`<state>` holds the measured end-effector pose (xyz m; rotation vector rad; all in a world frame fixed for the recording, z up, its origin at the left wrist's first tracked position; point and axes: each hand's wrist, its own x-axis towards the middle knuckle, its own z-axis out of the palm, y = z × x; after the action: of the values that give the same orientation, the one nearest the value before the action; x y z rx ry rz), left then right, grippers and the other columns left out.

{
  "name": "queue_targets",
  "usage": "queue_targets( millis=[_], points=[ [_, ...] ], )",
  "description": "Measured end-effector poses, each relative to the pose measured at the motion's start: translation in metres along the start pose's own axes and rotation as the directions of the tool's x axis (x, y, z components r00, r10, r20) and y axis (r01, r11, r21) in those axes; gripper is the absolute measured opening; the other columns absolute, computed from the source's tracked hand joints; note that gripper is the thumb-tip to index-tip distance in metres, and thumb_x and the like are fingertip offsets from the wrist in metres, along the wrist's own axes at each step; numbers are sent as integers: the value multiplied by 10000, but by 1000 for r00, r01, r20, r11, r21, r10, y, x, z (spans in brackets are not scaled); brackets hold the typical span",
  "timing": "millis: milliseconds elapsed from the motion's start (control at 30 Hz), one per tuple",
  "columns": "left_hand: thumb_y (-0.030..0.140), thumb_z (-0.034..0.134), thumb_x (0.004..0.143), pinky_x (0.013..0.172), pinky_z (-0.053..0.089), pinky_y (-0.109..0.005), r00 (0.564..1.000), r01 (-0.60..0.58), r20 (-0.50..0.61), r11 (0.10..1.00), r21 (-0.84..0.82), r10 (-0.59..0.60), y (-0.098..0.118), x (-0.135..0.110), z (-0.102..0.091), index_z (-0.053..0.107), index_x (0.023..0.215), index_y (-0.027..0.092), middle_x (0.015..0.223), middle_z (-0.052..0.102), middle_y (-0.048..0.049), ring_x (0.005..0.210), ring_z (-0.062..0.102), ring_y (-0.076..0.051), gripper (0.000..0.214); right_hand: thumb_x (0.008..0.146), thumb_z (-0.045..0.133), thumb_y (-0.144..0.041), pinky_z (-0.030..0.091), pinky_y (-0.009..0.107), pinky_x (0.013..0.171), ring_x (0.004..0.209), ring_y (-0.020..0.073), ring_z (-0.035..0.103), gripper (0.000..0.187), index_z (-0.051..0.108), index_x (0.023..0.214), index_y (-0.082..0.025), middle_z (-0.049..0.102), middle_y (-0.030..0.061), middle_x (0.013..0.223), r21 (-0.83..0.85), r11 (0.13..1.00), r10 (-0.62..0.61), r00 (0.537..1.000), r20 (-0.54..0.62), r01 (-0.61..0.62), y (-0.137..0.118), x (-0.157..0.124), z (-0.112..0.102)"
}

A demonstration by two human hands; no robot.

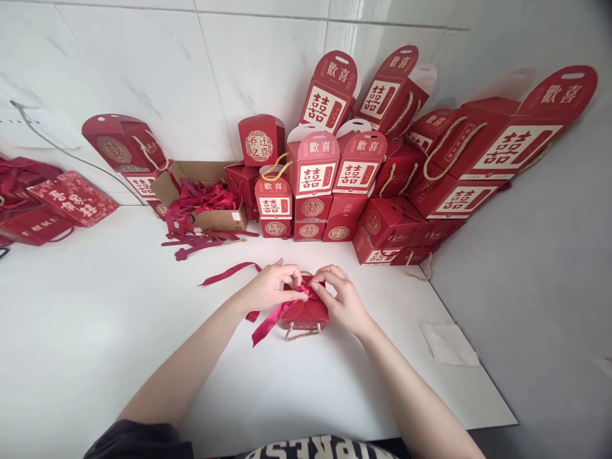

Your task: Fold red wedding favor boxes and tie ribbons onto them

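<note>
A small red gift box (308, 312) with a gold rope handle lies on the white table (119, 331) in front of me. A dark red ribbon (268, 322) crosses its top, with one tail trailing left toward the table and another hanging at the front. My left hand (268, 287) pinches the ribbon at the box's top left. My right hand (337, 296) pinches the ribbon at the knot on the box's top right. Both hands have fingers closed on the ribbon.
A pile of finished red gift boxes (382, 185) with gold rope handles stacks against the tiled wall at the back and right. An open cardboard box (205, 197) full of red ribbons sits back left. Red bags (71, 197) lie at far left. A white paper (449, 344) lies at right.
</note>
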<state>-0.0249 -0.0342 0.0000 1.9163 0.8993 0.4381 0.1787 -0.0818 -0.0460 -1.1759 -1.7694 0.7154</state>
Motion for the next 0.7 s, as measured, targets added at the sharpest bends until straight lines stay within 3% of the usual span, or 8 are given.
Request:
queue_targets(
  millis=[133, 233, 300, 400, 533, 700],
  points=[
    [335, 698, 806, 1169, 220, -498, 999, -46, -19, 993, 112, 49, 1, 1, 1, 525, 770, 187, 574, 549, 101, 498, 468, -62, 230, 975, 515, -345, 375, 461, 1021, 1143, 250, 530, 184, 687, 960, -282, 620, 61, 1154, 20, 1000, 14, 1000, 27, -14, -3, 0, 1],
    [332, 678, 816, 1165, 230, -506, 997, -61, -27, 984, 170, 67, 2, 0, 2, 534, 768, 186, 597, 549, 102, 495, 446, -55, 210, 944, 575, -342, 400, 448, 1013, 1142, 244, 550, 146, 690, 892, -271, 637, 52, 1154, 64, 998, 14, 1000, 20, -15, -4, 0, 4],
    [339, 667, 827, 1097, 340, -469, 997, -65, -25, 986, 154, 69, 3, -1, 1, 541, 776, 182, 610, 555, 92, 511, 461, -59, 208, 936, 589, -326, 432, 426, 987, 1110, 234, 575, 115, 677, 896, -262, 652, 53, 1125, 103, 995, 3, 1000, -9, -2, -2, 1, 4],
    [393, 614, 871, 835, 484, -332, 1000, -17, 2, 1000, 12, 17, 2, -1, 0, 557, 807, 173, 698, 617, 31, 596, 533, -94, 236, 958, 553, -308, 432, 423, 1004, 1037, 214, 617, 122, 656, 919, -258, 677, 48, 1056, 119, 991, -51, 999, -14, 52, 2, 0, 1],
    [406, 538, 921, 709, 449, -252, 998, 20, 53, 992, -127, -14, 1, 0, -2, 583, 822, 156, 857, 682, -39, 754, 600, -132, 272, 975, 522, -287, 283, 485, 1144, 871, 172, 652, 122, 639, 948, -263, 695, 0, 907, 57, 991, -118, 993, 8, 117, 6, -1, -2],
    [388, 537, 917, 644, 405, -236, 998, 29, 64, 996, -86, -24, 4, -1, -3, 555, 801, 156, 826, 685, -22, 685, 571, -110, 259, 878, 678, -331, 293, 484, 1141, 844, 175, 637, 90, 633, 894, -254, 685, -12, 871, 76, 995, -68, 998, 8, 67, 5, -2, 2]
  ],
)
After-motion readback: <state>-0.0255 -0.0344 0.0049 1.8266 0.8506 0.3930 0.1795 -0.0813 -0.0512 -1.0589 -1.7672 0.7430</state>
